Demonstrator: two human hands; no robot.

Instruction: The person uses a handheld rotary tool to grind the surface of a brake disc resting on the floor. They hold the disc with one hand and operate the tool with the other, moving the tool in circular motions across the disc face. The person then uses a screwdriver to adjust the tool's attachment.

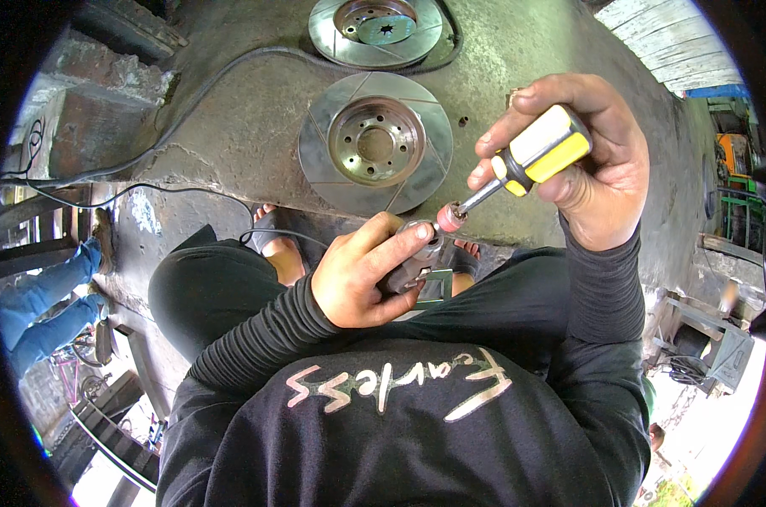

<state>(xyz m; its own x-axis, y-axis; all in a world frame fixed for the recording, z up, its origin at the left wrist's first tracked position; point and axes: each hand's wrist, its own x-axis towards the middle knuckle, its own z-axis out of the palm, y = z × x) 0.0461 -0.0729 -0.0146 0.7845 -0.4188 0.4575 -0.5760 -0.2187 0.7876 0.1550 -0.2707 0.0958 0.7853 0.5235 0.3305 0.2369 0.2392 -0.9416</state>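
Observation:
My left hand (355, 275) is wrapped round a dark, metal-nosed cylindrical tool (410, 272) above my lap; its full shape is hidden by my fingers. Just past its nose sits a small pinkish-red round piece (450, 219). My right hand (615, 160) grips a stubby screwdriver (545, 150) with a yellow, white and black handle. Its shank slants down to the left, and the tip meets the pinkish-red piece. Ahead of my hands, a slotted brake disc (320, 165) lies flat on the concrete.
A second brake disc (325, 27) lies farther off, with a thin round plate (386, 30) on its hub. A dark cable (199, 108) curves across the concrete floor (231, 144). Another person's jeans-clad legs (49, 291) are at the left. A metal stand (725, 351) is at the right.

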